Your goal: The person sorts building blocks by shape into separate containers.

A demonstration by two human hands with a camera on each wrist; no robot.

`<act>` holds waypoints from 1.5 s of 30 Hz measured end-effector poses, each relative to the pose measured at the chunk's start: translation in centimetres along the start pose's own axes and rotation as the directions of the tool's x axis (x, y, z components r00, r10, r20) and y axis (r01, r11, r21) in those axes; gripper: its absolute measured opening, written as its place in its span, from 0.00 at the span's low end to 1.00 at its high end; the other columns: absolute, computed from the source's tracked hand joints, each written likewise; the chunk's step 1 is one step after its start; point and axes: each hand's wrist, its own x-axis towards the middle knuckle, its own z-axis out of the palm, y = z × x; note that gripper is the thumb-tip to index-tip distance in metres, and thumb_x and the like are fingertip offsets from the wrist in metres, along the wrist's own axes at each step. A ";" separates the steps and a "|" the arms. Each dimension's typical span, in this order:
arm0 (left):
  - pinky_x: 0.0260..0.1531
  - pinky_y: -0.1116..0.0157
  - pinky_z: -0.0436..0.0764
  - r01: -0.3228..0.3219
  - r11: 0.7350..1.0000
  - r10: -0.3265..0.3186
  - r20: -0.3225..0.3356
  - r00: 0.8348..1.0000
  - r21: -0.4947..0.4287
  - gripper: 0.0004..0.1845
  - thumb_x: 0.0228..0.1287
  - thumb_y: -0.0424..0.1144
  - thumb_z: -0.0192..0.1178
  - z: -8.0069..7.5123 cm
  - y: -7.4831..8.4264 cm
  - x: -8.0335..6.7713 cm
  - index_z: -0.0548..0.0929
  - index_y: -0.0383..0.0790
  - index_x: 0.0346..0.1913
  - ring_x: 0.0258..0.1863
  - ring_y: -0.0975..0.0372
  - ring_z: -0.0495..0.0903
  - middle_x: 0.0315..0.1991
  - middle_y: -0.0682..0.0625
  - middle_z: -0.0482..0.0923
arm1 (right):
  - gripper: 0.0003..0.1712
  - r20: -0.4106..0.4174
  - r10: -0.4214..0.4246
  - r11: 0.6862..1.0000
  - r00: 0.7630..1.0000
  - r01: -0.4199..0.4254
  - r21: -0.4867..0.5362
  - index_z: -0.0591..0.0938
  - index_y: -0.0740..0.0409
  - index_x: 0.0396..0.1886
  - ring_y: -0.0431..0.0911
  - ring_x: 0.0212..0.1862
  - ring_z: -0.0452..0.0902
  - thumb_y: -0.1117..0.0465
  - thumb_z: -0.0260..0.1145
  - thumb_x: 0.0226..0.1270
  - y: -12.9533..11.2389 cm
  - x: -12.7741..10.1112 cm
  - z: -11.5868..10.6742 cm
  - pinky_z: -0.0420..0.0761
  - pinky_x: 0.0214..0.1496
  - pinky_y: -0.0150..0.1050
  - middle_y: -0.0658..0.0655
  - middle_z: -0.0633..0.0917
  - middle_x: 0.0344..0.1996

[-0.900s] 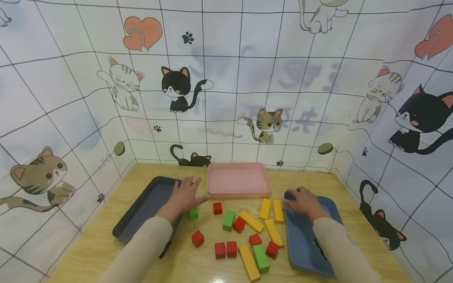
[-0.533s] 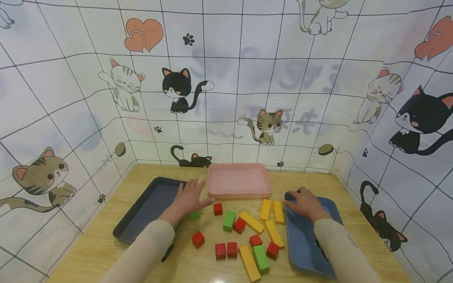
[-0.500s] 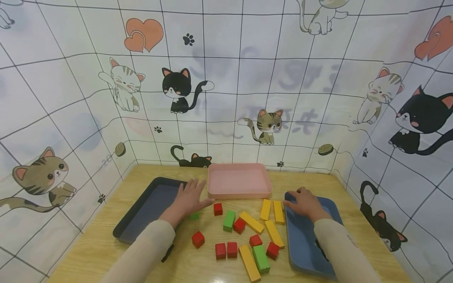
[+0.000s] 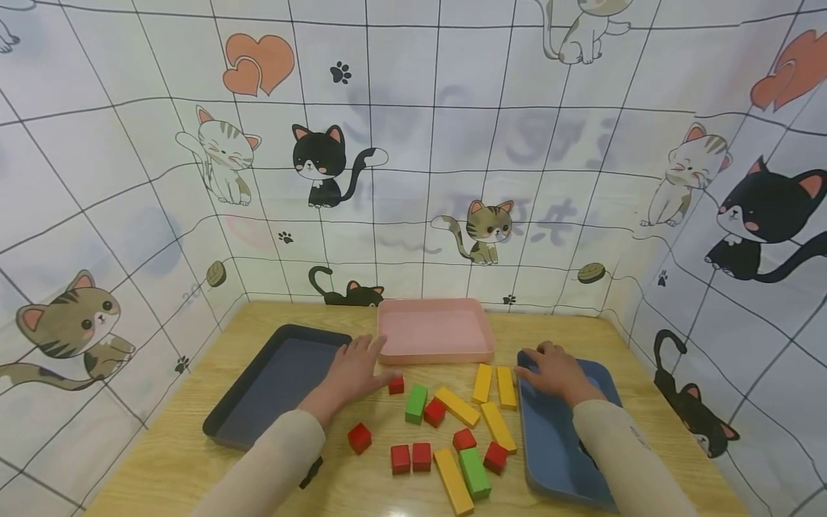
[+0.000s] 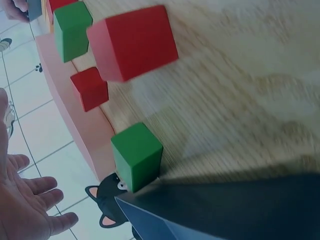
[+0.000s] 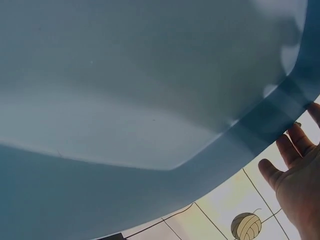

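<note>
My left hand (image 4: 352,370) hovers with spread fingers between the dark tray (image 4: 271,391) and the scattered blocks. In the head view its thumb overlaps the edge of a red cube (image 4: 396,386). A green block (image 5: 137,155), beside the dark tray in the left wrist view, is hidden behind this hand in the head view. Another red cube (image 4: 359,438) lies nearer me. My right hand (image 4: 554,370) is at the far left corner of the blue tray (image 4: 543,438), nothing in its grasp. The right wrist view shows its fingers (image 6: 287,152) extended by the tray rim.
A pink tray (image 4: 436,334) stands at the back against the cat-print curtain (image 4: 413,143). Several yellow blocks (image 4: 497,427), more red cubes (image 4: 400,458) and green blocks (image 4: 474,474) lie mid-table, left of the blue tray.
My left hand has shifted right and slightly nearer me, away from the dark tray, covering the green block it earlier left partly visible. My right hand stays put; the blocks have not moved.
</note>
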 end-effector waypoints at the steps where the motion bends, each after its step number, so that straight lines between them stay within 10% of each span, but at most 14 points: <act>1: 0.66 0.38 0.57 -0.003 1.000 0.003 -0.003 1.000 -0.005 0.46 0.63 0.67 0.58 0.1 0.1 -0.1 0.61 0.42 0.76 0.71 0.42 0.58 0.72 0.35 0.61 | 0.38 -0.003 -0.006 1.000 1.000 0.006 0.002 0.74 0.61 0.67 0.65 0.51 0.71 0.39 0.60 0.70 0.0 0.0 0.1 0.72 0.51 0.64 0.72 0.74 0.53; 23: 0.63 0.39 0.63 -0.014 0.999 0.013 -0.008 1.000 -0.041 0.44 0.63 0.63 0.62 0.7 1.8 -1.2 0.64 0.40 0.74 0.68 0.42 0.65 0.68 0.35 0.66 | 0.36 -0.014 -0.019 0.999 1.000 0.018 -0.026 0.73 0.60 0.67 0.68 0.54 0.70 0.39 0.60 0.71 -0.4 0.2 0.5 0.73 0.52 0.65 0.73 0.73 0.56; 45: 0.54 0.42 0.72 0.098 0.966 -0.112 -0.043 0.993 -0.239 0.39 0.61 0.60 0.66 2.3 5.0 -2.6 0.70 0.41 0.68 0.56 0.43 0.74 0.61 0.37 0.73 | 0.38 0.002 0.011 1.000 1.000 -0.011 0.000 0.71 0.61 0.69 0.69 0.56 0.69 0.39 0.60 0.71 0.0 0.1 0.6 0.69 0.57 0.66 0.75 0.71 0.58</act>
